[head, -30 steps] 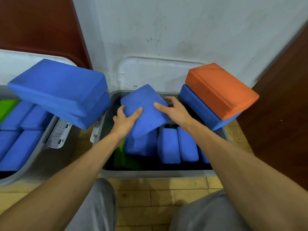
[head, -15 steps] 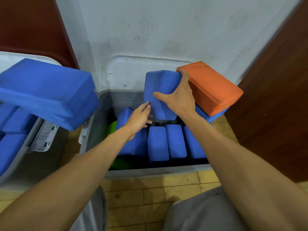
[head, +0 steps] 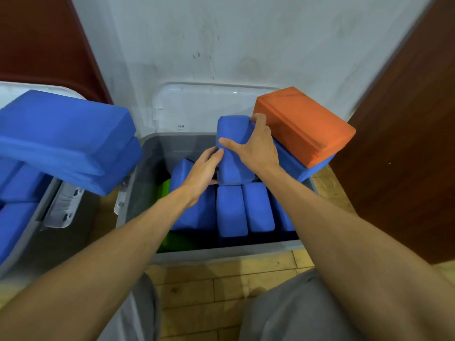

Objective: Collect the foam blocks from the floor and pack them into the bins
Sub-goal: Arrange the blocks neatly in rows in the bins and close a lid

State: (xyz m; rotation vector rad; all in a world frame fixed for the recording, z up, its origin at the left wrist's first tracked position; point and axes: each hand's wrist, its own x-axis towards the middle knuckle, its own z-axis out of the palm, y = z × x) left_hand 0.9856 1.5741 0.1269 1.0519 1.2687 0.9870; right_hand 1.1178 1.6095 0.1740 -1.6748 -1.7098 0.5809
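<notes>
A grey bin (head: pixel 221 252) in front of me holds several blue foam blocks (head: pixel 246 207) standing on edge and a green block (head: pixel 165 190) at its left. My right hand (head: pixel 256 146) grips a blue block (head: pixel 232 156) held upright over the bin's back. My left hand (head: pixel 203 168) touches that block's lower left side with its fingers. An orange block (head: pixel 302 124) lies on another blue block (head: pixel 295 166) across the bin's right rim.
A second grey bin (head: pixel 32 232) at the left holds more blue blocks, with two big blue blocks (head: pixel 64 136) stacked across its rim. White lids lean on the wall (head: pixel 221 45) behind. A brown wooden panel (head: pixel 406 143) stands at the right. Wooden floor lies below.
My right hand has lifted the blue block from a flat tilt to upright at the bin's back. My left hand let go of its grip and now touches the block's lower edge.
</notes>
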